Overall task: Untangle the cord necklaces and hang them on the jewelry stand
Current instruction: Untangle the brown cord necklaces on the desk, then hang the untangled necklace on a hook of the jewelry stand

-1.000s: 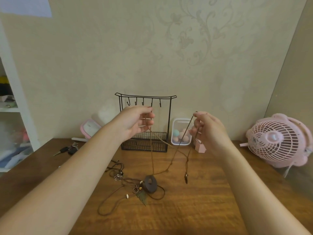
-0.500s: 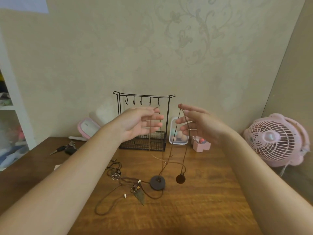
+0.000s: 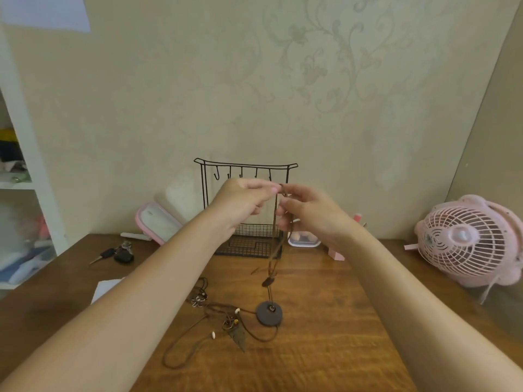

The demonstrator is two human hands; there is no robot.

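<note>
- Where the wooden table (image 3: 325,349) shows at the near left, the other cord necklaces (image 3: 226,321) lie in a loose tangle, with a dark disc pendant (image 3: 268,314) at its right edge.
- Raised before the jewelry stand (image 3: 246,165), the left hand (image 3: 244,203) pinches the top of the lifted cord (image 3: 275,222) between thumb and fingertip, just below the hooks.
- From that pinch the lifted cord hangs roughly upright, its small brown pendant (image 3: 267,281) off the table. Its lower run seems to reach the disc pendant, so it is probably not free.
- Fingers curled, the right hand (image 3: 308,212) pinches the same cord beside the left fingertips. The rightmost hook lies just above and beyond the grip, about equally near both hands.
</note>
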